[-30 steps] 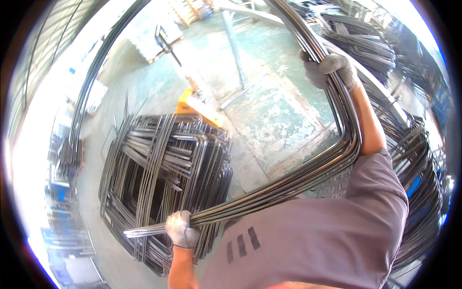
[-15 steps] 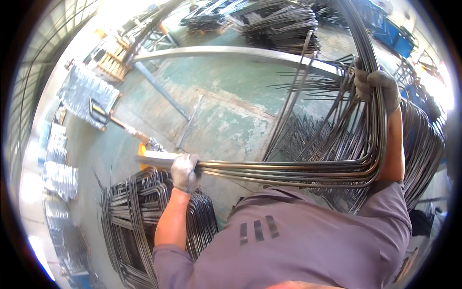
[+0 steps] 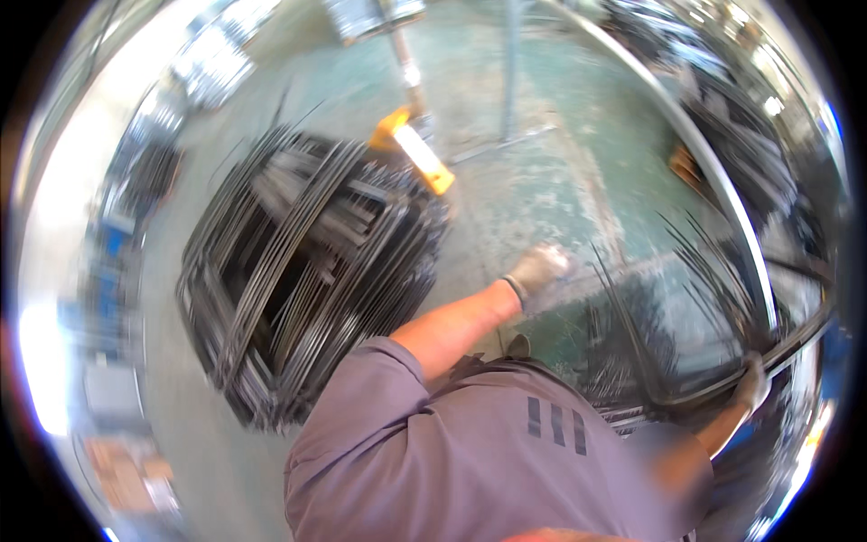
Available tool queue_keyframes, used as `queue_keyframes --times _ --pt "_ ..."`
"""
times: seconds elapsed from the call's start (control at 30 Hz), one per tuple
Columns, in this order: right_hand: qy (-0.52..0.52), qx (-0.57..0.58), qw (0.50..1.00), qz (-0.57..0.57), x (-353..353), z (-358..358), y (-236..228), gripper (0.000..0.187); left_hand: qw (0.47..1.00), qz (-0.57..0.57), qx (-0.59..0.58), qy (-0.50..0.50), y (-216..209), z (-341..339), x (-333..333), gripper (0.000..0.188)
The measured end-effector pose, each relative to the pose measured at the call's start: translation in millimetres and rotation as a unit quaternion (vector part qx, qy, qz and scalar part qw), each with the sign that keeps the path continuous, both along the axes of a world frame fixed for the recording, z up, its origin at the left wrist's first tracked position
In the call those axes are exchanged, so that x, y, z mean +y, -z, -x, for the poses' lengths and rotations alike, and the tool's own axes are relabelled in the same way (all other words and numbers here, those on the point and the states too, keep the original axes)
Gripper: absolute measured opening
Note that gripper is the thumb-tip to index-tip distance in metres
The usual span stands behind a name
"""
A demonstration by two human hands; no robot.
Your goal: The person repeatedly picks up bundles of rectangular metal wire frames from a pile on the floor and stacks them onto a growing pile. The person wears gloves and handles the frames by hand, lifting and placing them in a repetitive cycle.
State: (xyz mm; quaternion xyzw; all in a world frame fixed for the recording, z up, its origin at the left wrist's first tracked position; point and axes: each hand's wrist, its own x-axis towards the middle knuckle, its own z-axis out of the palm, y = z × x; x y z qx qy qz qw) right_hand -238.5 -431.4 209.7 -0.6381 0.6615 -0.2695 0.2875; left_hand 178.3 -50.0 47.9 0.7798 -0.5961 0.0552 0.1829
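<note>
One broad greenish floor (image 3: 578, 167) lies under everything, worn pale in patches, and on it at the person's left sits a large stack of dark bent rods (image 3: 287, 253), its corners rounded and several lengths lying crosswise over the top. On the other side a long grey rail (image 3: 733, 203) curves down the view. Below the rail's lower end, at the person's right side, is a dark bent bar (image 3: 664, 398), with one leg rising toward the floor's middle and the other running off to the right; blur hides whether it is one rod or several. Smaller than these, a yellow pallet truck part (image 3: 424, 158) stands just beyond the stack's upper corner. The right hand (image 3: 751, 384), gloved, is at the bar's right-hand stretch, but smearing and crowded metal make it impossible to tell whether the fingers are wrapped round it or merely touching. The left hand (image 3: 542, 266), also gloved, hangs over bare floor between stack and bar, with no rod visible in it; its fingers are too blurred to tell whether they are curled or spread. For good handling, I would judge that the bar wants a firm hold near its bend, both legs kept level, the rod ends clear of the rail, and the free hand supporting the far leg before any weight is taken.
</note>
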Motion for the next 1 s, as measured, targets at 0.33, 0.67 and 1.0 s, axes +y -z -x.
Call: queue_keyframes --times 0.33,0.67,1.0 --pt "-0.268 0.144 0.904 0.302 242 -258 10 0.068 0.786 0.108 0.029 -0.609 -27 -29 520 0.019" --pt "-0.915 0.076 0.318 0.237 828 -532 77 0.106 0.594 0.258 0.058 -0.760 0 161 730 0.018" --pt "-0.927 0.179 0.081 0.318 1074 -581 169 0.090 0.560 0.112 0.032 -0.820 -64 228 788 0.033"
